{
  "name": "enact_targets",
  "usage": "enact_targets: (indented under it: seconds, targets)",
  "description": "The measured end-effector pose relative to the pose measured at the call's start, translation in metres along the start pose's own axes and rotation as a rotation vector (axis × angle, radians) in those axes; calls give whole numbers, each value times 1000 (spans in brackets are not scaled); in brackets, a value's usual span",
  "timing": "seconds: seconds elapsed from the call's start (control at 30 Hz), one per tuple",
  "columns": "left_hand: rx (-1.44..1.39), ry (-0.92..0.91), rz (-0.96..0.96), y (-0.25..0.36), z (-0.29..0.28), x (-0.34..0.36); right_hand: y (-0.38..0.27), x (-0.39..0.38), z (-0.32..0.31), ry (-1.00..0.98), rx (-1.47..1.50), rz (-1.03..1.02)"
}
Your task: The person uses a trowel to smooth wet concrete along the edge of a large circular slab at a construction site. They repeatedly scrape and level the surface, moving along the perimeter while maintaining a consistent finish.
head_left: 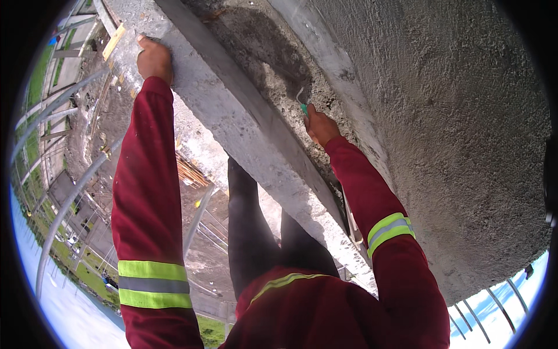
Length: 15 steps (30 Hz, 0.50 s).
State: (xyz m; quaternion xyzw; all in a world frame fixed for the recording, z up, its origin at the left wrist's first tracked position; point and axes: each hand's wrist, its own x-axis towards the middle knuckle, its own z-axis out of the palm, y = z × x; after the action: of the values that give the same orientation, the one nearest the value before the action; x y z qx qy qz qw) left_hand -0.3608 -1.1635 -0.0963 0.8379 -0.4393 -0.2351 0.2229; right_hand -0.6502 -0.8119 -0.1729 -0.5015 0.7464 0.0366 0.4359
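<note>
My right hand [321, 125] is closed round the green handle of a trowel [303, 107]. The tool's bent metal neck reaches into the trough; I cannot make out its blade against the shadowed material. Grey, rough mortar or rubble [278, 87] lies along this trough, between a concrete ledge [244, 122] and a sloping grey wall. On the ledge's outer side, farther off, my left hand [156, 60] grips the concrete, thumb pointing away and most fingers hidden. Both arms wear dark red sleeves with reflective bands.
The rough grey wall [459, 134] rises on the right. Left of the ledge is a drop to ground with reddish rods [190, 173] and curved metal poles [75, 192]. A short wooden strip [114, 42] is beside my left hand. My legs are outside the ledge.
</note>
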Motion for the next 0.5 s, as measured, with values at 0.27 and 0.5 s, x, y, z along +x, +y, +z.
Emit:
enact_targets:
  seconds: [0.27,0.5]
  targets:
    - [20,-15,-32,6,-4,-3,55,-96,38,-181,219,149]
    - [-41,-27,-84,11,-7,-12,112,-169,59,-45,429,310]
